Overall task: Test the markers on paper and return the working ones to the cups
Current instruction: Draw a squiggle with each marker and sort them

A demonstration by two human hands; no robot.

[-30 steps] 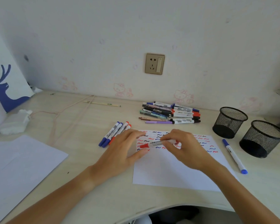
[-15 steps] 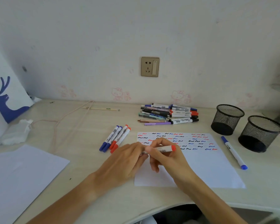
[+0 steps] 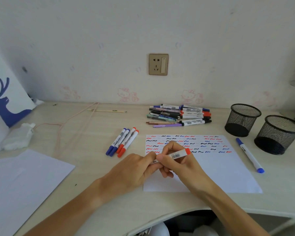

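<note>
A white marker with a red end (image 3: 178,155) lies level between both hands, above the left part of the test paper (image 3: 220,169). My right hand (image 3: 179,165) grips its barrel, thumb on top. My left hand (image 3: 136,169) pinches the marker's left end, which its fingers hide, so I cannot see a cap there. The paper carries rows of red, blue and black squiggles. Two black mesh cups (image 3: 242,119) (image 3: 278,134) stand at the right, with nothing visible inside.
A pile of markers and pens (image 3: 179,115) lies near the wall. Several blue and red markers (image 3: 123,142) lie left of the paper, one blue marker (image 3: 249,155) to its right. Blank paper (image 3: 20,184) covers the front left. Tissue (image 3: 18,136) and cord (image 3: 63,123) lie at the left.
Both hands drew back toward me from the squiggle rows. The marker now points its red end right, and the red cap seen by my left fingers earlier is out of sight.
</note>
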